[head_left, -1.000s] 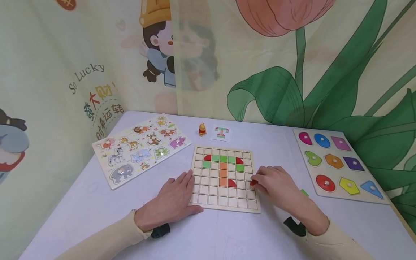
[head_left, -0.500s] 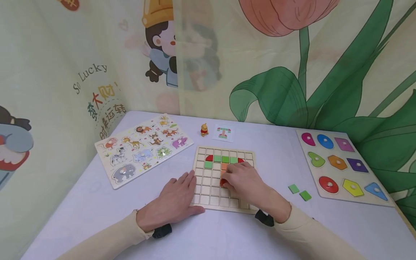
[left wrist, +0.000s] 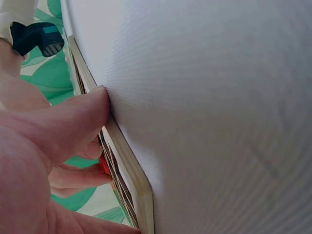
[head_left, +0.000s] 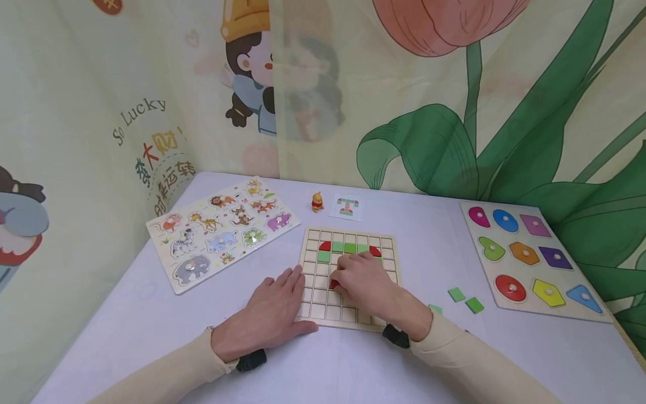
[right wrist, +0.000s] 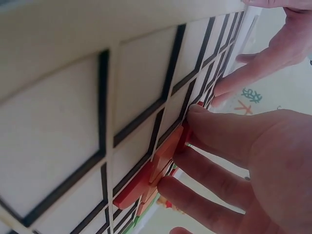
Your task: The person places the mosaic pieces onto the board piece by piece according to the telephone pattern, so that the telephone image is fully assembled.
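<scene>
My right hand is over the wooden grid board, pinching a red quarter-round tile between thumb and fingers. In the right wrist view that red tile is right beside an orange tile, with another red tile on the orange tile's other side. My left hand lies with extended fingers along the board's left edge, its thumb at the front edge. Green square tiles and red tiles form a row near the top of the grid. The right hand hides most of the orange column.
Loose green tiles lie right of the board, one partly behind the right wrist. A pattern card and a small bear figurine stand behind it. An animal puzzle is at left, a shape puzzle at right.
My right hand has carried the red tile from the board's right edge leftward to beside the orange column. Loose green tiles have come into view at right. The left hand stays at the board's edge.
</scene>
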`<state>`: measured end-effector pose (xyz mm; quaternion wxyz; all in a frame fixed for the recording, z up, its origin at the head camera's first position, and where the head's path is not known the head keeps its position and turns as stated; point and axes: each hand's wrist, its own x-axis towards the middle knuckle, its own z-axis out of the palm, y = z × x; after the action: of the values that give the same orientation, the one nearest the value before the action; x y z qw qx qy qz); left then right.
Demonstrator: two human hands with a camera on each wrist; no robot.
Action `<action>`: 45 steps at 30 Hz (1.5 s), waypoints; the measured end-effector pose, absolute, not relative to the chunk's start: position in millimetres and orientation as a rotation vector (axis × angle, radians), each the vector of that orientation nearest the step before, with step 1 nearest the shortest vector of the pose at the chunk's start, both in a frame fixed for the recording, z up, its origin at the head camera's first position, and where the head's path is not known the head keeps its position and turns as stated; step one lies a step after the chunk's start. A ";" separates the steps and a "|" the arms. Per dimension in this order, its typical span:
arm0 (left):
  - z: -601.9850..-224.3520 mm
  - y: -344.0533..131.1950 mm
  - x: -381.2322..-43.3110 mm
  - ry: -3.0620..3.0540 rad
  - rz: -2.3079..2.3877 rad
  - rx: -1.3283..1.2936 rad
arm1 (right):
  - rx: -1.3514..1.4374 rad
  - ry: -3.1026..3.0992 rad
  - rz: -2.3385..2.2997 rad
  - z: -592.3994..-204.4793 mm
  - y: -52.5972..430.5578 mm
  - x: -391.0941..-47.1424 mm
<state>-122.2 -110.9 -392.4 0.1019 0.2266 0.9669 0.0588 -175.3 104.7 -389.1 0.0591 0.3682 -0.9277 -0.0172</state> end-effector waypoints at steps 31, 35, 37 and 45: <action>-391.7 -109.5 -123.7 2.849 0.154 0.671 | 0.934 -2.797 0.070 -387.1 152.3 -172.5; -392.3 -109.6 -124.2 2.856 0.162 0.670 | 0.798 -2.853 0.096 -384.8 178.1 -169.0; -392.7 -109.7 -124.1 2.856 0.168 0.667 | 0.724 -2.883 0.109 -383.8 193.6 -166.6; -391.3 -109.9 -124.4 2.842 0.164 0.658 | 0.464 -3.034 0.125 -376.6 256.7 -152.9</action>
<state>-124.4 -109.9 -391.3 0.1096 0.2238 0.9668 0.0559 -152.9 256.7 -376.6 0.0350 0.1511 -0.9871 0.0407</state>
